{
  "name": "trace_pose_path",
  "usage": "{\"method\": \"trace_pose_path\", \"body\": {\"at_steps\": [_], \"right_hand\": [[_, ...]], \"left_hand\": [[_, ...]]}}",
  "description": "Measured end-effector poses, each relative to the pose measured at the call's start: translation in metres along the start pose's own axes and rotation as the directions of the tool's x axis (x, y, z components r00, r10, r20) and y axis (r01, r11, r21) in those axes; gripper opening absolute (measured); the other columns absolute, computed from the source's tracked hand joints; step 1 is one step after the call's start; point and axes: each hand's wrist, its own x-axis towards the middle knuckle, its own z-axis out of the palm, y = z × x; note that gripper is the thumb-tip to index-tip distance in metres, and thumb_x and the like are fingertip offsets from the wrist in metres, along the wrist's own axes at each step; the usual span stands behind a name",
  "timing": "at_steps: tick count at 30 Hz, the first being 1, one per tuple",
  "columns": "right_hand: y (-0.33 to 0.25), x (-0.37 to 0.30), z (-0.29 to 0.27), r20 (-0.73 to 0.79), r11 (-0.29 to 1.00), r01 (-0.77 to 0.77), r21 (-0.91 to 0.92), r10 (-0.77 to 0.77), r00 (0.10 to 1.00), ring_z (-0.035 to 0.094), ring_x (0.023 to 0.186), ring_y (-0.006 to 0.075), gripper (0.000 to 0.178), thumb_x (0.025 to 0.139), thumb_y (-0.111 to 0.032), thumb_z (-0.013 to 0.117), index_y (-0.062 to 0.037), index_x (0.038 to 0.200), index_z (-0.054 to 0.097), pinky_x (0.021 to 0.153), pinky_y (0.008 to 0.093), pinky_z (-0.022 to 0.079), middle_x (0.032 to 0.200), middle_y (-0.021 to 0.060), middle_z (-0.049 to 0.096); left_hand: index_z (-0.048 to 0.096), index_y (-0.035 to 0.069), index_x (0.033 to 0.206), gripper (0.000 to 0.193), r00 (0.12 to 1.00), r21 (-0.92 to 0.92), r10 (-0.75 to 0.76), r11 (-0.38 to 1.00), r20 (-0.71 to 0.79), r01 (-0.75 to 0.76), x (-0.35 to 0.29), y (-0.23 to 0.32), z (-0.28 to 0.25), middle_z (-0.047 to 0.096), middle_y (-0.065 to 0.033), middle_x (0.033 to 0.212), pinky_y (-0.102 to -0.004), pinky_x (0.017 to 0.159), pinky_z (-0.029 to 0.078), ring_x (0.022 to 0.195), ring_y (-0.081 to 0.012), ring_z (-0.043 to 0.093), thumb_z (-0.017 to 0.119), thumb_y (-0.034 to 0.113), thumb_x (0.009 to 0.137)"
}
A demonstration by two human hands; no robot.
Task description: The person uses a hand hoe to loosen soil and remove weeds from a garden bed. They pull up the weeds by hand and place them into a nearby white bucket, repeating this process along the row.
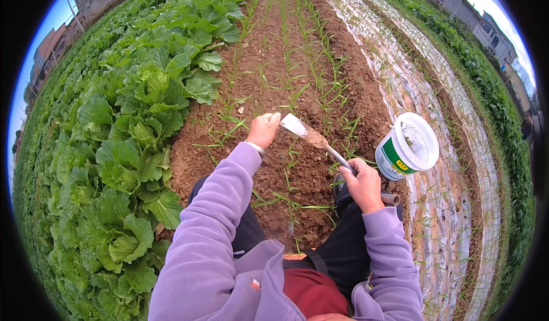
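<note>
My right hand [363,185] is wrapped round the metal handle of a narrow-bladed hand trowel [314,138]. The blade points up and to the left, with a pale, bare tip and brown soil stuck along the rest. The handle's hollow pipe end sticks out behind my right wrist. Close by the blade tip is my left hand [264,130], its fingers curled in and the thumb pressed against them. A small gap shows between that hand and the tip. Whatever its fingers hold, if anything, is hidden. Below both hands, young grass-like seedlings [290,198] stand in loose brown soil.
To the right, a white plastic bucket [426,159] with a green and yellow label stands beside film-covered rows [443,229]. Leafy cabbages [123,172] crowd the left. My bent knees flank the soil strip [264,178], where seedling rows run away from me.
</note>
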Motion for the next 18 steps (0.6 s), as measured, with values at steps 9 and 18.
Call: {"method": "trace_pose_path", "body": {"at_steps": [9,18], "right_hand": [[0.001,-0.001,0.002,0.132,0.994,0.036,-0.102,-0.023,0.991,0.064,0.069,0.0322,0.021,0.083,-0.031,0.067,-0.0101,0.087,0.064,0.062,0.0422,0.049,0.071,0.0115,0.065],[-0.003,-0.005,0.002,0.261,0.977,0.133,-0.165,-0.087,0.961,0.064,0.070,0.0333,0.022,0.082,-0.031,0.067,-0.0091,0.085,0.064,0.063,0.0443,0.049,0.071,0.0128,0.065]], "left_hand": [[0.059,0.003,0.117,0.045,0.888,0.230,0.388,0.867,0.248,-0.443,-0.014,0.024,0.010,0.057,-0.0095,0.118,-0.0391,0.099,0.040,0.110,-0.0247,0.054,0.058,0.039,0.091],[0.069,0.006,0.097,0.023,0.475,0.224,-0.338,0.933,0.812,0.282,-0.026,0.025,0.010,0.066,0.0048,0.085,-0.0229,0.071,0.045,0.076,-0.0047,0.056,0.068,0.028,0.088]]}}
